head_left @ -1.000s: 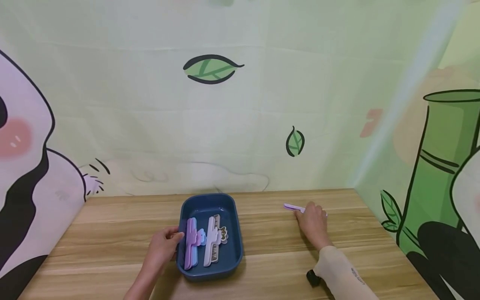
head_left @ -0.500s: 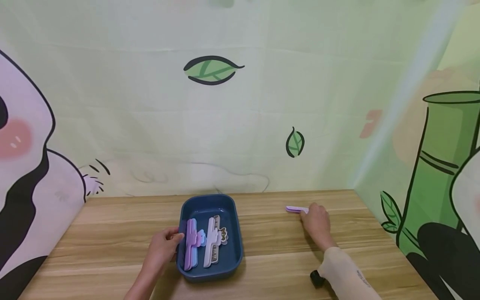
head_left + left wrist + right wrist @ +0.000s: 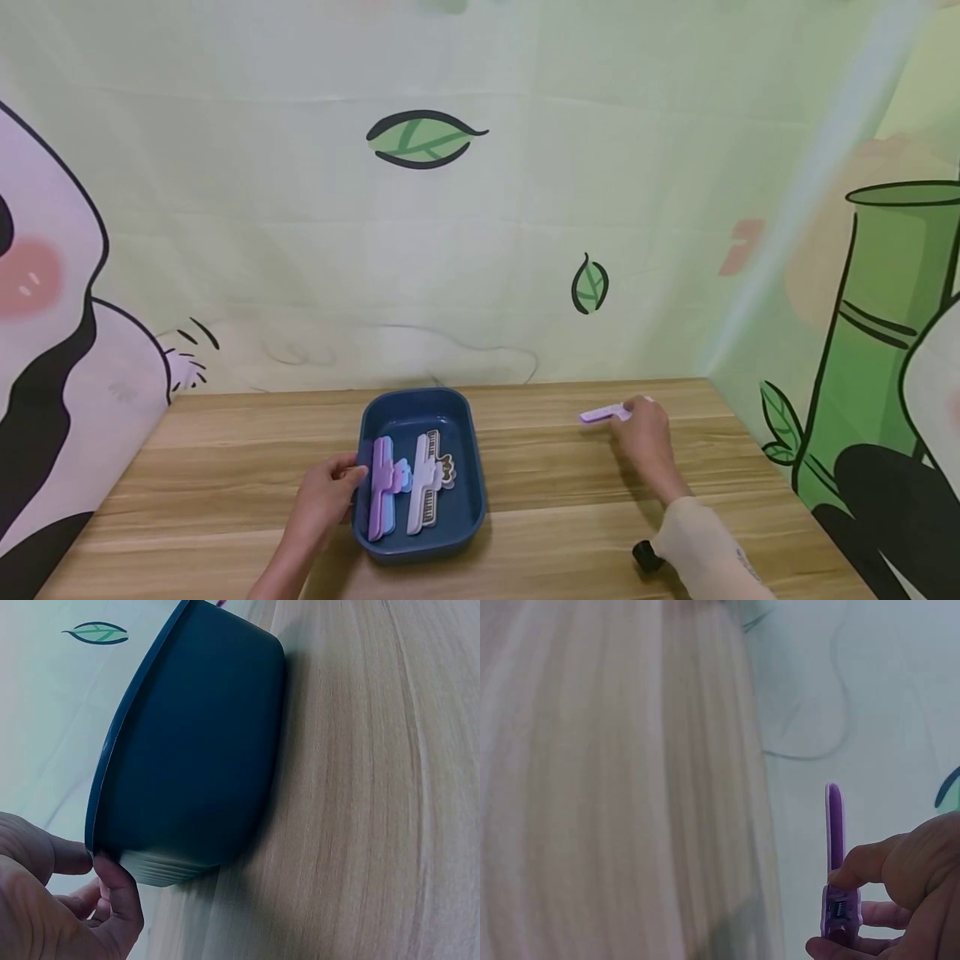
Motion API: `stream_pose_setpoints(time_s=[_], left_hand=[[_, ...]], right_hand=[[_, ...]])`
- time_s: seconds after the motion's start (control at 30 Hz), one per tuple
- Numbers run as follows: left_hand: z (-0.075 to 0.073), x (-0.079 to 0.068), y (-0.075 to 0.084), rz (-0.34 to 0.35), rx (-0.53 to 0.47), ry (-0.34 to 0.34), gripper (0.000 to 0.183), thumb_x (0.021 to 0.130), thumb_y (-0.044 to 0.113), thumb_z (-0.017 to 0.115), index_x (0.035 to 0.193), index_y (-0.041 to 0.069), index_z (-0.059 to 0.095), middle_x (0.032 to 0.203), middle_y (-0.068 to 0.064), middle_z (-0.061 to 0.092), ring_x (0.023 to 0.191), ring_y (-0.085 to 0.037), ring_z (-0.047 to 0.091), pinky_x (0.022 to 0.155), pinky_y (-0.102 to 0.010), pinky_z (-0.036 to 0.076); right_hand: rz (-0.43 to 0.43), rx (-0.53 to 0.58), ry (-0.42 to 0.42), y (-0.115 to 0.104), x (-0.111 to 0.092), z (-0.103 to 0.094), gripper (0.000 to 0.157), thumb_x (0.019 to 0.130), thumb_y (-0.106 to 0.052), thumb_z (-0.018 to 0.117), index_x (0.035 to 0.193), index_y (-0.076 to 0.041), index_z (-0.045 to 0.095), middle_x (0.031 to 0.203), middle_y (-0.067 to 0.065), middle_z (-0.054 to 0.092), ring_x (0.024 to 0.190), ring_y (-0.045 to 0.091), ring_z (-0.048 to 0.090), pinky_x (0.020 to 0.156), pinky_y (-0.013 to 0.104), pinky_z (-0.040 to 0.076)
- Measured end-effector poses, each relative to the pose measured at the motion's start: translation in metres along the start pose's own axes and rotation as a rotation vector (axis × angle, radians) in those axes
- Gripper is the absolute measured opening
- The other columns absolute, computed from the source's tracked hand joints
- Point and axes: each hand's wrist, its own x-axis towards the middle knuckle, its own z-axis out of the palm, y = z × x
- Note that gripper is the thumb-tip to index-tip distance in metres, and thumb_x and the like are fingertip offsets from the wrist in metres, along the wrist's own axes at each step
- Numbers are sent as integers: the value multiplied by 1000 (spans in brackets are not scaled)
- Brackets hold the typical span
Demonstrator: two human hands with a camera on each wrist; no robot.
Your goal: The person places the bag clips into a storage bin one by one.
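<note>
My left hand point(image 3: 324, 496) pinches the left rim of a dark blue plastic tray point(image 3: 457, 533); in the left wrist view, thumb and forefinger meet at the edge of the tray wall point(image 3: 195, 742). Inside lie several bag clips: a purple clip point(image 3: 378, 500) against a blue one, and a pale lilac clip point(image 3: 417, 492) beside one with a dark striped pattern. To the right, my right hand point(image 3: 647, 442) holds another purple bag clip point(image 3: 600, 414) between thumb and fingers. Its spring point(image 3: 839, 909) shows in the right wrist view; the fingers partly hide the clip.
The wooden table point(image 3: 540, 500) runs back to a printed cloth wall point(image 3: 510, 250) with leaves. A side wall with painted bamboo point(image 3: 885, 350) rises at the right. A black object point(image 3: 647, 556) sits by the right cuff.
My right hand has shifted slightly right with the purple clip, whose left end now tilts lower. The left hand and tray have stayed in place.
</note>
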Motion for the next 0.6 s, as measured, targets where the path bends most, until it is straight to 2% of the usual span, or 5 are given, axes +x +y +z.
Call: stream_pose_setpoints(time_s=[0.23, 0.47, 0.6], left_hand=[[1, 0, -1, 4, -3, 5, 39, 107, 12, 55, 141, -7, 54, 115, -23, 58, 91, -30, 60, 67, -33, 56], [1, 0, -1, 10, -5, 2, 40, 107, 12, 54, 141, -8, 53, 116, -25, 59, 92, -30, 60, 68, -33, 57], [0, 0, -1, 12, -6, -1, 40, 107, 12, 54, 141, -8, 53, 116, -25, 59, 91, -30, 60, 68, -33, 57]], right_hand=[[-22, 28, 25, -6, 2, -13, 36, 82, 0, 69, 112, 20, 66, 104, 37, 66, 91, 47, 63, 82, 57, 52], [-25, 61, 43, -13, 0, -27, 35, 82, -1, 68, 113, 17, 68, 104, 33, 68, 85, 39, 63, 72, 47, 52], [-41, 73, 70, -17, 0, -34, 35, 83, -2, 69, 113, 16, 69, 100, 30, 70, 83, 37, 64, 71, 44, 52]])
